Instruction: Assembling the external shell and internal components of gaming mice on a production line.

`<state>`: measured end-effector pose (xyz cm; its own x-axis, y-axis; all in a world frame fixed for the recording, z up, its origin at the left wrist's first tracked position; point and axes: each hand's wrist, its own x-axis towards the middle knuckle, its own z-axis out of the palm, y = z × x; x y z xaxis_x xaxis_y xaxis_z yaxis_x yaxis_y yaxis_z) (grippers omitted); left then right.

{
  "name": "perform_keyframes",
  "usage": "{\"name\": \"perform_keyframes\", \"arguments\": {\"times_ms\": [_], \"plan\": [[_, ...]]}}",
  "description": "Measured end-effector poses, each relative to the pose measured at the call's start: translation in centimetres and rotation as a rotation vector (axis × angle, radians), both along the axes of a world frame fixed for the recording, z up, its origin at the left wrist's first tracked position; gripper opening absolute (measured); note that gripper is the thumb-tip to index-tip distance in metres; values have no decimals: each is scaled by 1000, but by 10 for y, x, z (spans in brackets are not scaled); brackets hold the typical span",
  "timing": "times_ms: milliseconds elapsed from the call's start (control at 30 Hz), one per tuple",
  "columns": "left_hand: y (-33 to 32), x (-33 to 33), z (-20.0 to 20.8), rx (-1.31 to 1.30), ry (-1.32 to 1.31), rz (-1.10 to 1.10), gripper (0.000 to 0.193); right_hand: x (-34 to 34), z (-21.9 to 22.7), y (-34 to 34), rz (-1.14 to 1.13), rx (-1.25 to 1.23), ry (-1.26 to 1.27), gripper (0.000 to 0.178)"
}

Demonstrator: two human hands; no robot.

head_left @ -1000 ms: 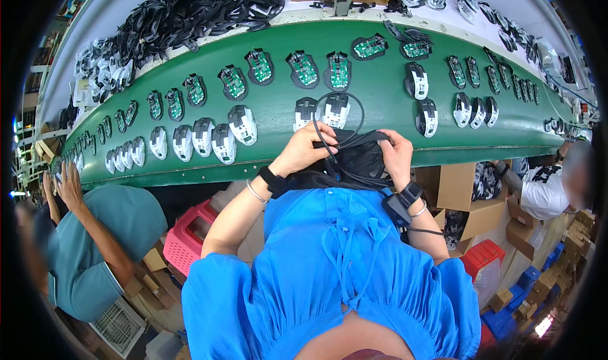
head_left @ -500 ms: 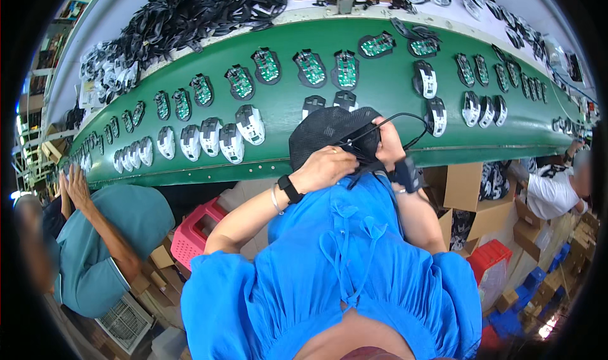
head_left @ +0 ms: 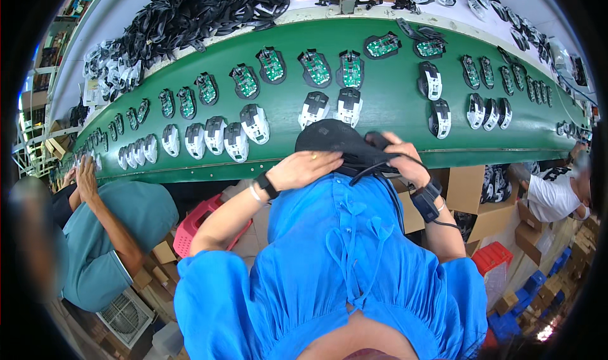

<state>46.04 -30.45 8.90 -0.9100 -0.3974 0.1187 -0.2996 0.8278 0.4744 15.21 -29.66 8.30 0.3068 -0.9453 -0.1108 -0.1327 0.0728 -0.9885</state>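
While the black mesh bundle (head_left: 326,138) sits at the near edge of the green bench (head_left: 386,122), right in front of the blue garment (head_left: 335,252), the left hand (head_left: 311,168) lies along its near left side with the fingers stretched out and close together. Its thumb is hidden, so I cannot tell whether it is grasping the mesh or only resting against it. The right hand (head_left: 406,162), blurred, is at the bundle's right side with its fingers bent over a black cable (head_left: 373,168); how firmly they close on it I cannot tell. A black band (head_left: 266,186) circles the left wrist, and a black device (head_left: 425,201) is strapped to the right one.

Just beyond the bundle, two black-and-white mouse shells (head_left: 331,108) lie side by side, and farther back sit green circuit boards (head_left: 315,68) in dark bases. A heap of black parts (head_left: 206,18) fills the ledge behind. To the left, a co-worker in a teal shirt (head_left: 120,252) has a hand (head_left: 87,179) by the bench; to the right is a person in a white shirt (head_left: 550,192).
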Motion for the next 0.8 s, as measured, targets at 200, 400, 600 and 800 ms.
{"name": "perform_keyframes", "arguments": {"times_ms": [200, 400, 600, 800], "plan": [[0, 7, -6, -73, -5, -36, 42, 20, 3, -20, -205, 771, -689, 32], [-1, -30, -15, -185, -86, 67, 28, 46, 5, -66, 28, 702, -440, 29], [17, -19, -24, -288, 58, 38, 29, 39, 28, -91, 717, 392, 298, 26], [27, -11, -32, -432, 8, -2, 28, 34, 1, -89, 684, -24, 600, 25]]}}
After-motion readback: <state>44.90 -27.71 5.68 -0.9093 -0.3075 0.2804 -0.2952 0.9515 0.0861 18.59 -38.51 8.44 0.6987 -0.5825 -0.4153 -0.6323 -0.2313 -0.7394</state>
